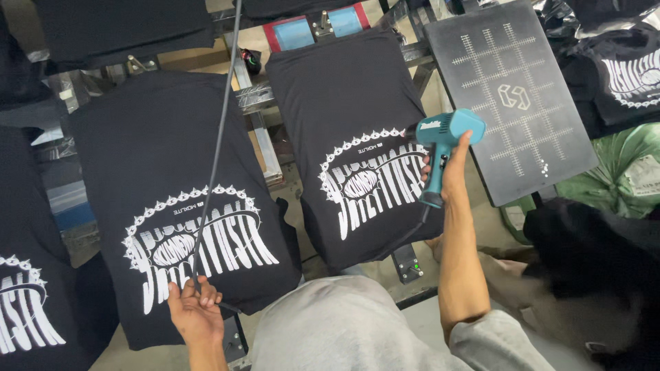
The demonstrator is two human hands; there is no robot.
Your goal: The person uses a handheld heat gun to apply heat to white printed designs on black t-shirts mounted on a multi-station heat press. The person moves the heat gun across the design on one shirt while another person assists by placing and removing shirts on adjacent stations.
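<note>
This is a screen-printing workshop. Black T-shirts [357,137] with fresh white prints lie stretched over flat platens on metal press arms [258,96]. Right of the middle shirt, a bare platen [509,96] shows its white alignment grid. Above that shirt sits a blue-and-red clamp [316,27]; beside it, a teal heat gun [440,137].

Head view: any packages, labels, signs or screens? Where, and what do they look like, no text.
Green plastic bag: right edge, crumpled.
Pale rectangular label: on that bag, dark print.
Dark grey square platen: upper right, white grid lines and central emblem.
White-printed black shirts: on platens, oval chain-bordered design.
Screens: none.
</note>
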